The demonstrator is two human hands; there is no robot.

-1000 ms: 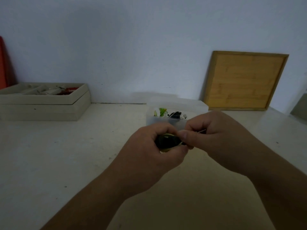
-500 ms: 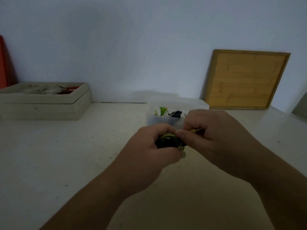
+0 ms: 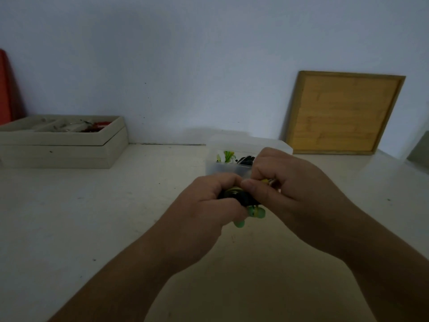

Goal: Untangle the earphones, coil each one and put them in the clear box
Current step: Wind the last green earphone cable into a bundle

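Note:
My left hand (image 3: 204, 210) grips a coiled black and green earphone (image 3: 241, 197) in front of me, above the table. Two light green earbuds (image 3: 255, 212) hang out under the coil. My right hand (image 3: 292, 189) pinches the cable's end beside the coil, a yellowish plug tip showing between its fingers. Just behind both hands stands the clear box (image 3: 222, 167), with a white and green earphone coil (image 3: 226, 156) and a black coil (image 3: 246, 159) inside. My right hand covers part of the box.
A beige two-tier tray (image 3: 69, 147) with small items sits at the back left. A square wooden board (image 3: 343, 112) leans on the wall at the back right. A red object (image 3: 5, 89) stands at the far left edge. The pale table (image 3: 92, 217) spreads all round.
Both hands have stayed together at the coil. The green earbuds now hang out below it. My right hand's fingers have shifted at the cable end.

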